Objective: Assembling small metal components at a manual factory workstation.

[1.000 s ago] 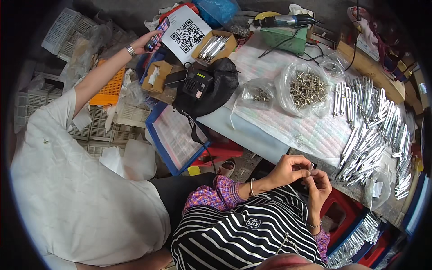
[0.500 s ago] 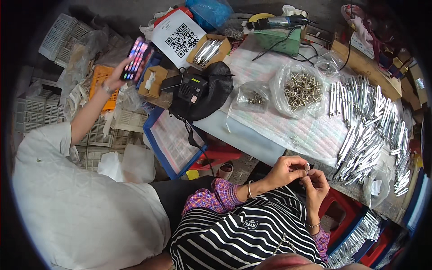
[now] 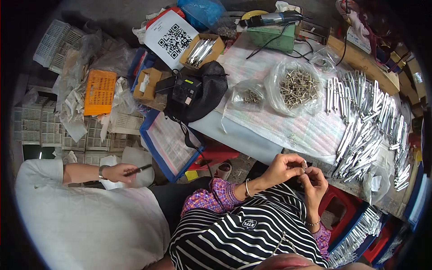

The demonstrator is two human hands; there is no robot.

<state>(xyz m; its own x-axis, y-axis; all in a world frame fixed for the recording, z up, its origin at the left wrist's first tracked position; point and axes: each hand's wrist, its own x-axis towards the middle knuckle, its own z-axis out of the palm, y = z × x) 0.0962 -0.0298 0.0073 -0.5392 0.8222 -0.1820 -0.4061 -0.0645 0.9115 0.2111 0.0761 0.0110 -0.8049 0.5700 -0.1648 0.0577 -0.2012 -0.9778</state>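
Note:
My left hand (image 3: 284, 171) and my right hand (image 3: 316, 185) meet above my lap, beside the near edge of the table. Both have thumb and fingers pinched together, the fingertips almost touching. Something small and silvery shows by the left fingertips; whether it is a held part or a ring I cannot tell. Just beyond the right hand lies a big heap of slim, shiny metal pieces (image 3: 360, 139), some bent like hooks. Farther off, a clear plastic bag (image 3: 271, 92) holds many small T-shaped metal parts (image 3: 299, 87). A smaller bag (image 3: 238, 95) has fewer small metal parts in it.
On my left sits a co-worker in a light shirt (image 3: 85, 216), a dark phone (image 3: 138, 170) in hand. A black bag (image 3: 209, 92), a cardboard box of metal pieces (image 3: 218, 47) and a green box (image 3: 272, 39) stand on the table. Blue trays (image 3: 362, 229) and a red stool (image 3: 335, 202) flank my right.
The co-worker's hand with the phone has come down from above the orange basket to near their lap. My hands keep the same pinched pose. The whole view has shifted slightly.

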